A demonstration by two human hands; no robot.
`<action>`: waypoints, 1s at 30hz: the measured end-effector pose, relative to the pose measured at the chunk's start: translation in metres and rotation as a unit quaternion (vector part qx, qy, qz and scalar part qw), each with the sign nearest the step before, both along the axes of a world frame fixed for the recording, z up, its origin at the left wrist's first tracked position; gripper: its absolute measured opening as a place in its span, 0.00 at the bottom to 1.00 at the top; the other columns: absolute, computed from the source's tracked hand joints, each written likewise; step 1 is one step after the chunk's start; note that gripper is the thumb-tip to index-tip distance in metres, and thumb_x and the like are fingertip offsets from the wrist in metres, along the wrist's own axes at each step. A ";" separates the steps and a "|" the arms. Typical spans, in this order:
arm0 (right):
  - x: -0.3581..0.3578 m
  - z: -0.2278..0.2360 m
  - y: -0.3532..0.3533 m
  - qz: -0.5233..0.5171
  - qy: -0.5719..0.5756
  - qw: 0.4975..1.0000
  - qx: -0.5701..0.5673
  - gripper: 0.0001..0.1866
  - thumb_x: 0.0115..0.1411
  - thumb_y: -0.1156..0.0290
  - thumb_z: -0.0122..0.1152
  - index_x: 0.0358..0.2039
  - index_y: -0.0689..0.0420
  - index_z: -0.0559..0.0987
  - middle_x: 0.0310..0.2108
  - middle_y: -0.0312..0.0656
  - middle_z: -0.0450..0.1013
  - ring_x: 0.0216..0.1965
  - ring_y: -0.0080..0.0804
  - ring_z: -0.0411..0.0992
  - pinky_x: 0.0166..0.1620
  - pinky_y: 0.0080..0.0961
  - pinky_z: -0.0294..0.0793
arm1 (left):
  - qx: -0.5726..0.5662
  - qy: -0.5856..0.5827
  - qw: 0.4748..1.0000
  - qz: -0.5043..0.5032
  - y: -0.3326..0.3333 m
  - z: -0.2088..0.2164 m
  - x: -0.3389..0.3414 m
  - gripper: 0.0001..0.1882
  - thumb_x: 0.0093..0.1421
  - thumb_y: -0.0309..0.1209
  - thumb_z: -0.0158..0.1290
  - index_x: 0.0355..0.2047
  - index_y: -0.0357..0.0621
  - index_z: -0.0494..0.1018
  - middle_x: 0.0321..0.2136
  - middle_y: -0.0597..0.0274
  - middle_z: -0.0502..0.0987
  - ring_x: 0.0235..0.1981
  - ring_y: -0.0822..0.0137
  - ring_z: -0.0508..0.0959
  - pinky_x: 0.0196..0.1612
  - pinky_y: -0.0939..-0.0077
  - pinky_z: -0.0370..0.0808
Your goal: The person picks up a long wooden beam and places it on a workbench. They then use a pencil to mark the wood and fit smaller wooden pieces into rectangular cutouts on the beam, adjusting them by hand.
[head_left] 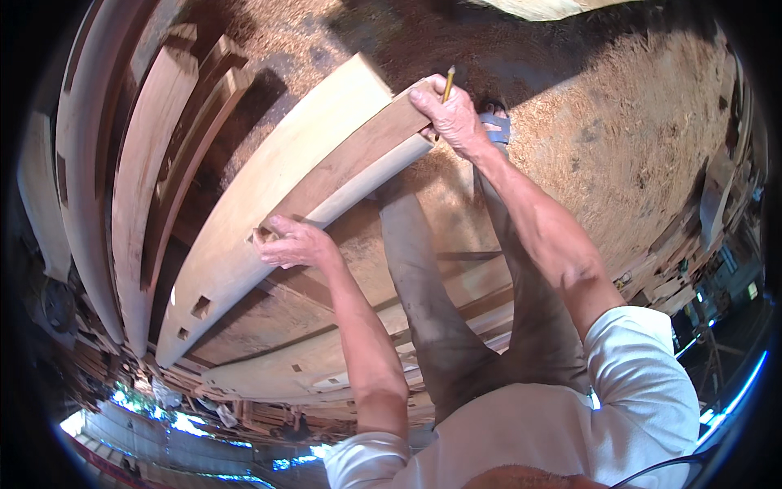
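My left hand (292, 242) is closest to me, fingers curled over the near end of a darker strip of wood (352, 159) that lies along the face of a long, pale curved plank (244, 220); the hand is closed on the strip's end, pressing it flat against the plank. Farther up, my right hand (446, 116) clamps the strip's far end where it meets the plank's top corner, and a yellow pencil (448, 82) stands up between those fingers, tip hidden behind them. As I judge it, the strip is set in place on the plank and held at both ends, but I see no pencil line drawn yet. The plank is smooth, pale and gently bowed, with small square mortises (200, 306) cut lower down; the strip is browner, straight-edged and narrow. Below my arms run my dusty grey trousers (432, 301). To the left lean more curved boards (138, 187), reddish and rougher. Beyond everything, the ground (635, 122) is thick with tan sawdust.
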State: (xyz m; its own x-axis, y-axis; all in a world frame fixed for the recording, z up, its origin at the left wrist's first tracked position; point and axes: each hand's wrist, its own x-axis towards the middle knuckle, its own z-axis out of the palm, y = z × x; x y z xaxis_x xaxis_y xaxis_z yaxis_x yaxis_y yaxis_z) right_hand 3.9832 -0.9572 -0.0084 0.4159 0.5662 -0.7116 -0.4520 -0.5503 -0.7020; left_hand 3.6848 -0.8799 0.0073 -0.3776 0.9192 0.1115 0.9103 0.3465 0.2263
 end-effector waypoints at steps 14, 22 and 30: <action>-0.001 -0.016 -0.007 -0.027 0.006 0.998 0.048 0.26 0.70 0.43 0.61 0.49 0.55 0.79 0.37 0.34 0.75 0.32 0.19 0.74 0.29 0.21 0.80 | -0.308 -0.151 0.599 -0.723 0.096 -0.016 0.219 0.22 0.77 0.47 0.42 0.46 0.50 0.83 0.37 0.57 0.86 0.41 0.55 0.81 0.61 0.57 0.65; 0.002 -0.024 -0.005 -0.019 0.003 0.995 0.093 0.27 0.73 0.46 0.57 0.61 0.53 0.77 0.35 0.40 0.78 0.32 0.26 0.74 0.38 0.29 0.76 | -0.322 -0.194 0.586 -0.718 0.092 -0.023 0.216 0.22 0.78 0.48 0.42 0.58 0.57 0.81 0.30 0.64 0.84 0.32 0.65 0.76 0.54 0.65 0.64; 0.007 -0.009 -0.003 -0.025 0.042 0.996 0.072 0.28 0.72 0.41 0.58 0.58 0.51 0.82 0.26 0.32 0.72 0.26 0.20 0.69 0.32 0.25 0.73 | -0.352 -0.220 0.584 -0.698 0.099 -0.018 0.219 0.27 0.79 0.45 0.35 0.49 0.51 0.85 0.29 0.61 0.83 0.35 0.60 0.79 0.56 0.60 0.64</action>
State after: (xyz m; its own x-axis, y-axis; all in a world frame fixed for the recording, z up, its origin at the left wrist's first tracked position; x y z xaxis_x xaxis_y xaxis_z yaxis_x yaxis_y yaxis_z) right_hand 3.9906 -0.9598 -0.0172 0.3890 0.6453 -0.6575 -0.5370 -0.4211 -0.7310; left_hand 3.9036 -0.7812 -0.0111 0.9440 0.1264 -0.3047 0.3250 -0.5149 0.7932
